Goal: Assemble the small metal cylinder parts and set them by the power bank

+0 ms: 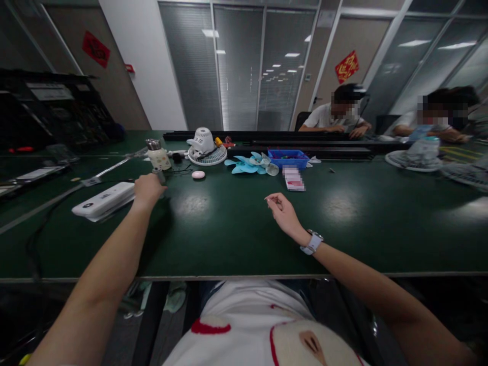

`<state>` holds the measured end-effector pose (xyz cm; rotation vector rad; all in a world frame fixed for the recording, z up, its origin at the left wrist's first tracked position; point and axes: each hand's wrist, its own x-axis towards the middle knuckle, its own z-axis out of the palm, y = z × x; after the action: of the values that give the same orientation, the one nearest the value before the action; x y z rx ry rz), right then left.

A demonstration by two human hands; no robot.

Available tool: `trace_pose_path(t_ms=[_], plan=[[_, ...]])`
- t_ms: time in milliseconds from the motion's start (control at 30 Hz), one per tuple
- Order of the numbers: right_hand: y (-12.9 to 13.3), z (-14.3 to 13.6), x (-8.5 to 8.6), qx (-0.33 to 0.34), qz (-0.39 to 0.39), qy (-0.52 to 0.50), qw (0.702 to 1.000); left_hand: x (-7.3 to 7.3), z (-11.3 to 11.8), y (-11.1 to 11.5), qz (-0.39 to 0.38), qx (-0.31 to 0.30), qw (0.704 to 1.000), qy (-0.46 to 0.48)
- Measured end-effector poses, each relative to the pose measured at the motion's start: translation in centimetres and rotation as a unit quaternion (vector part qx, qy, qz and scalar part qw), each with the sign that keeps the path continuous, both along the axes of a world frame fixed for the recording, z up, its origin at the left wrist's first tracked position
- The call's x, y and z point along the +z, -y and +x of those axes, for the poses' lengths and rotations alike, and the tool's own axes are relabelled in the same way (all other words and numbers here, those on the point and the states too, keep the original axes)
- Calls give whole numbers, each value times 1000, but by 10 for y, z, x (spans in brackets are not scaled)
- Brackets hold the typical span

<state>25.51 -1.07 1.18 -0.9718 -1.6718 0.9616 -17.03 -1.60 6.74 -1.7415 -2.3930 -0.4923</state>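
Observation:
My left hand (148, 190) is closed, its back towards me. A small grey cylinder (159, 176) sticks up beyond its thumb side, and the rest of it is hidden by the fingers. Just behind stands a speckled bottle (158, 157) with a metal lid. To the left of this hand lies a white oblong case (103, 201). My right hand (284, 212) hovers over the table's middle, fingers curled and tips together. Whether anything small is between them cannot be made out. Beyond it lies a pink-and-white packet (293, 179).
Farther back on the green table (229, 234) are a white fan head (203, 141), light-blue fan blades (247, 163), a blue tray (288, 158) and a pink oval object (198, 175). Black rails (312, 151) run behind. A black cable (36, 244) hangs at left. Two people sit at the far right.

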Motion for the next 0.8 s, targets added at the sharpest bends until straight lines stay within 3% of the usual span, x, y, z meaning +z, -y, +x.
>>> trace_pose_path(t_ms=[100, 200, 333, 500, 633, 800], plan=[[-1, 0, -2, -1, -1, 2, 1000, 2, 14, -4, -9, 32, 999, -2], [-3, 0, -4, 1, -3, 7, 1000, -1, 46, -11, -18, -17, 1000, 1], [0, 0, -1, 8, 0, 19, 1000, -18, 116, -7, 22, -171, 981, 86], [9, -3, 8, 42, 21, 56, 997, -43, 188, 19, 27, -365, 885, 288], [13, -5, 9, 92, 50, 95, 990, -46, 207, 32, -10, -441, 826, 351], [12, -6, 6, 113, 67, 129, 983, -43, 209, 36, -15, -452, 822, 347]])
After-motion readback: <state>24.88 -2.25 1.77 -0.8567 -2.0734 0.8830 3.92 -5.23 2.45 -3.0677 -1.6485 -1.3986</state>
